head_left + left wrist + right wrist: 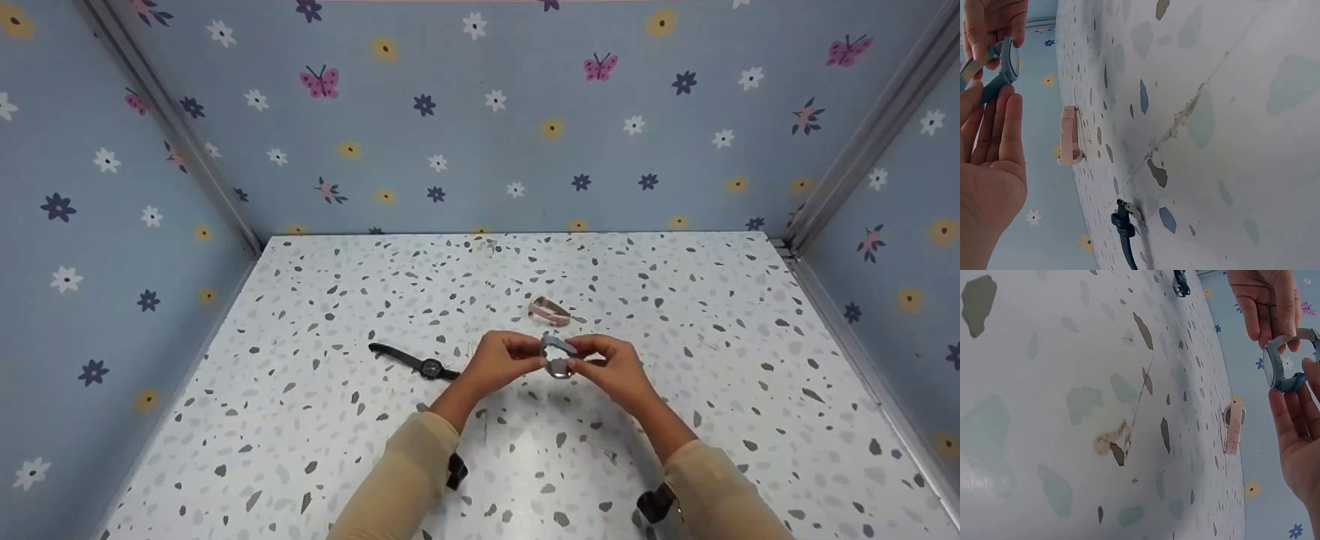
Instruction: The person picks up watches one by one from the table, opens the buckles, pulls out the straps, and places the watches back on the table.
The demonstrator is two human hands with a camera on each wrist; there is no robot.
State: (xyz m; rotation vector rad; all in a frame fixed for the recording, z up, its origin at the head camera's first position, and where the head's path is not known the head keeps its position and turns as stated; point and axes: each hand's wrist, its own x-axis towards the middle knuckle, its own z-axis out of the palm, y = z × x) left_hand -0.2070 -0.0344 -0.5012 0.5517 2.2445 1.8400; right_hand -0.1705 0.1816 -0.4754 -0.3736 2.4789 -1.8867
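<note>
A wristwatch with a blue-grey strap [559,367] is held up between both hands over the speckled table. My left hand [501,363] pinches one side of its strap between thumb and fingers. From the other side, my right hand [613,364] grips the strap in the same way. The strap bends round into a loop, and the round case [1010,61] faces away from the palms in the left wrist view. Just beyond the hands lies a pink-strapped watch [550,311], its band looped. A black watch [430,368] lies stretched out left of the left hand, partly hidden by that wrist.
The white speckled tabletop [315,450] runs back to a blue flowered wall panel [487,150]. Similar panels stand at left and right, with metal posts [874,135] at the corners. Brownish stains [1109,441] mark the table surface.
</note>
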